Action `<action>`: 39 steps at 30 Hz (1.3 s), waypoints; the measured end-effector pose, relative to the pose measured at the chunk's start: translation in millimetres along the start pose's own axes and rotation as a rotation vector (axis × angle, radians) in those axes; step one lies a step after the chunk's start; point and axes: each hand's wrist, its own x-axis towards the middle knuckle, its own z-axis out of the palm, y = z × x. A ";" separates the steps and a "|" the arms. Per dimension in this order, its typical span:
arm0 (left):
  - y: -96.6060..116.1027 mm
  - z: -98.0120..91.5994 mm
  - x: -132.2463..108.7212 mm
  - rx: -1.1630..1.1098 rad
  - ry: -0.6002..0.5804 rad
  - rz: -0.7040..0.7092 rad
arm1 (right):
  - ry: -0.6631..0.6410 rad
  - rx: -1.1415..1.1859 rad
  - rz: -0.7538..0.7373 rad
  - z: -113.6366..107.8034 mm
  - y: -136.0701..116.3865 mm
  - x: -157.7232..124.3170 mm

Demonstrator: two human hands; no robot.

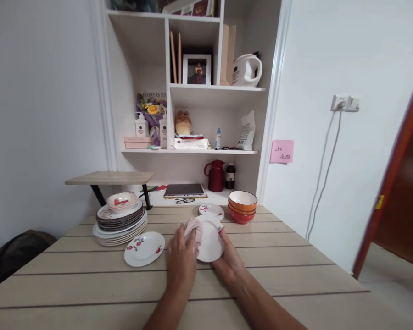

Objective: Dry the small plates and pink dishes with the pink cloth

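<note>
In my right hand (230,256) is a small white plate (210,243) with red flowers at its edge, tilted and gripped by its right side. My left hand (183,259) presses a pale pink cloth (194,230) against the plate's left part. A similar flowered plate (144,250) lies on the table to the left of my left hand. Beyond the held plate, another flowered plate or small stack (211,211) rests on the table, partly hidden by it.
At the left stands a stack of plates (120,229) topped by a bowl (122,201), near a small raised shelf (112,178). Stacked orange and red bowls (242,208) stand at the back right. Behind the slatted table (124,288) are a laptop (184,189) and a red jug (216,176).
</note>
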 end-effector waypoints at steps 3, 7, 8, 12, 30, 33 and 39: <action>3.0 6.2 0.4 -0.395 -0.057 -0.123 | -0.066 -0.002 0.003 2.1 -4.6 -2.5; -2.3 2.5 7.3 -0.748 -0.122 -0.325 | -0.135 -0.054 0.053 7.9 -7.7 -7.2; -6.1 -0.1 9.5 -0.771 -0.125 -0.330 | -0.105 -0.089 0.057 8.4 -7.9 -8.0; -24.7 -9.2 16.0 -0.723 -0.073 -0.185 | 0.072 -0.363 0.015 6.8 -10.2 -12.0; -25.3 -30.4 15.9 -0.703 -0.477 0.035 | -0.156 -0.461 0.192 1.0 -20.5 -19.8; -27.0 -19.1 13.7 -0.514 -0.326 0.057 | -0.095 -0.368 0.127 -2.0 -10.9 -14.7; -13.9 -2.3 8.8 -0.007 -0.031 0.136 | 0.056 -0.176 0.088 1.9 1.3 -8.2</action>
